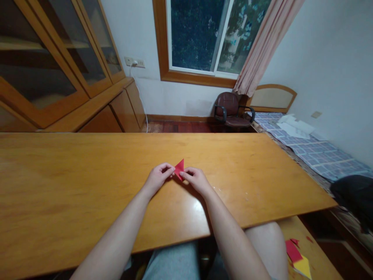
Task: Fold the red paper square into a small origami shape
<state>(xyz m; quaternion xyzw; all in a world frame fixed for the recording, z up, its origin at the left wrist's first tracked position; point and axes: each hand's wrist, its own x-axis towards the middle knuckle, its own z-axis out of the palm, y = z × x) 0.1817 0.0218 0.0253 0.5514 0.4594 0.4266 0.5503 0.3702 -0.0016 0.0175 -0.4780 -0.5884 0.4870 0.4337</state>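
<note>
Pinching opposite sides of a red paper point(179, 166), the left hand point(158, 179) and right hand point(198, 180) each have thumb and fingertips closed on it, over the table point(87, 175). It looks already folded to a point; whether folds remain cannot be told. Lower right lie a red piece point(293, 251) and yellow piece point(303, 266).

Nothing legible for you here
You can make out no lettering, label, brand, number or sign, neither on the folded red paper point(180, 167) you hold, nor on the wooden table point(87, 175), nor on the wall socket point(140, 63).
</note>
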